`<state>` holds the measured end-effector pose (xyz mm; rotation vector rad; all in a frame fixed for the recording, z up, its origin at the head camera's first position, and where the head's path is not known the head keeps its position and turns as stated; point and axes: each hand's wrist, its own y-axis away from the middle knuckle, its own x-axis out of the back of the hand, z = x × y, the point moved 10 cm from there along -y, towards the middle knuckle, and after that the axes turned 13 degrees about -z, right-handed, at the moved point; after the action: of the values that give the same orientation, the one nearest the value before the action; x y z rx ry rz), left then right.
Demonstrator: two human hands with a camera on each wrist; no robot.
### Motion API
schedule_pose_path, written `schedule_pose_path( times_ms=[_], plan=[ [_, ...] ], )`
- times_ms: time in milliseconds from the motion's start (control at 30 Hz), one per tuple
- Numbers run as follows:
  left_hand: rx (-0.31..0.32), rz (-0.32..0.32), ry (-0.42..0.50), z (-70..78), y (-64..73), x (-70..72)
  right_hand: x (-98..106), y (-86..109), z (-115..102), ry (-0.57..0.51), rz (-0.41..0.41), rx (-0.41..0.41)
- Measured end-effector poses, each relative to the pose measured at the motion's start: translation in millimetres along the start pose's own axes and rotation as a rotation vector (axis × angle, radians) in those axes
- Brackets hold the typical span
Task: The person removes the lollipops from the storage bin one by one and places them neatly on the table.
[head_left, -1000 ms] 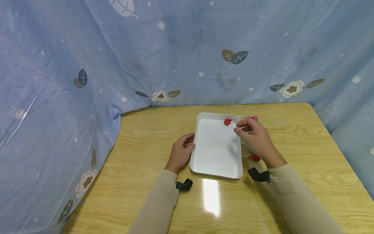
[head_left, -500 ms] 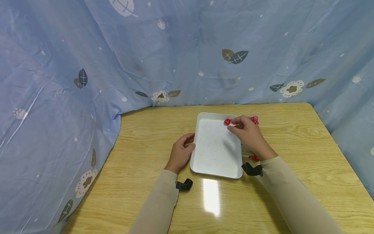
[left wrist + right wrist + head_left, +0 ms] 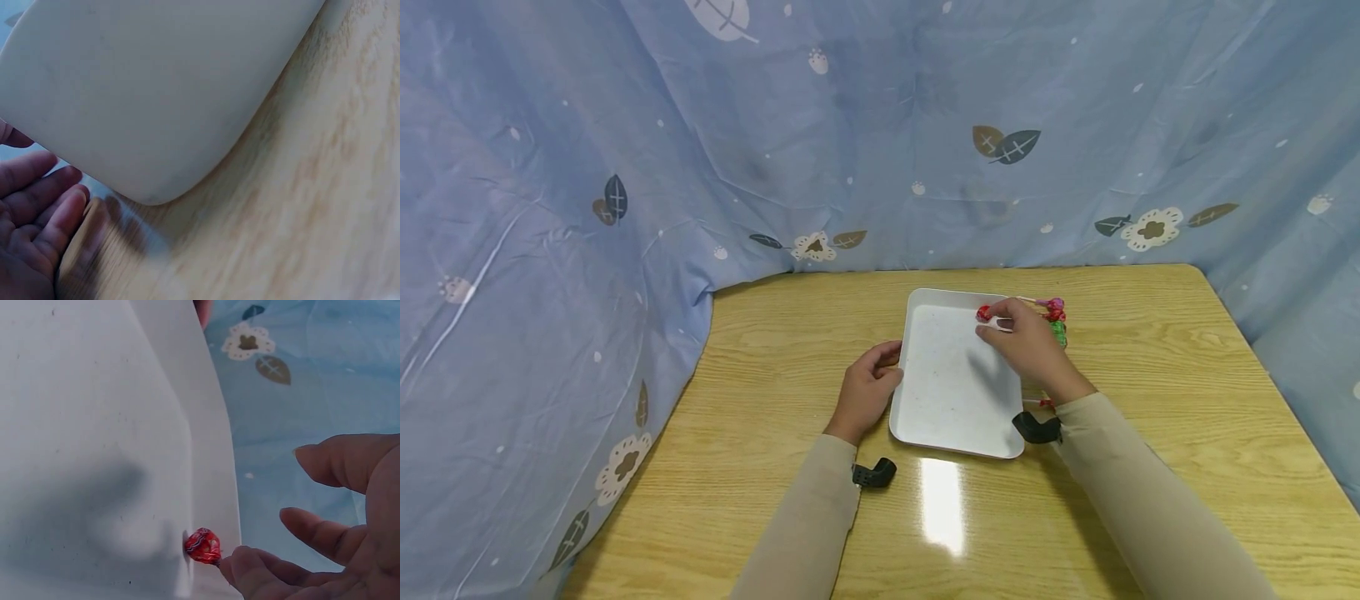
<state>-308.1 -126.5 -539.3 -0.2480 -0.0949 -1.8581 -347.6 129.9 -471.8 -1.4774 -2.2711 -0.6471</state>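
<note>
In the head view, a shallow white tray (image 3: 955,379) lies on the table. A red-wrapped lollipop (image 3: 983,314) rests in its far right corner; the right wrist view shows the red candy (image 3: 204,546) against the tray wall. My right hand (image 3: 1033,346) is over the tray's right rim, thumb and forefinger apart. One fingertip (image 3: 240,562) overlaps the lollipop's stick; contact is unclear, and most of the stick is hidden. My left hand (image 3: 863,392) is at the tray's left side, its loosely bent fingers (image 3: 37,194) touching or very near the outer edge.
Right of the tray lie more lollipops: a purple one (image 3: 1055,304), a red one (image 3: 1057,316) and a green one (image 3: 1059,332). Another red lollipop (image 3: 1045,403) is partly covered by my right arm. A blue patterned curtain (image 3: 880,167) hangs behind the wooden table (image 3: 760,367).
My right hand has moved left over the tray's rim, towards the red lollipop in the corner. Other lollipop heads now show behind it. The left hand and tray have stayed put.
</note>
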Motion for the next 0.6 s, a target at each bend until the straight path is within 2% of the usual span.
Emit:
schedule_pose_path(
  times_ms=[600],
  plan=[
    [-0.008,0.002,0.030,-1.1,0.1,-0.3,-12.9,-20.2,5.8,0.118,-0.119,-0.020]
  ],
)
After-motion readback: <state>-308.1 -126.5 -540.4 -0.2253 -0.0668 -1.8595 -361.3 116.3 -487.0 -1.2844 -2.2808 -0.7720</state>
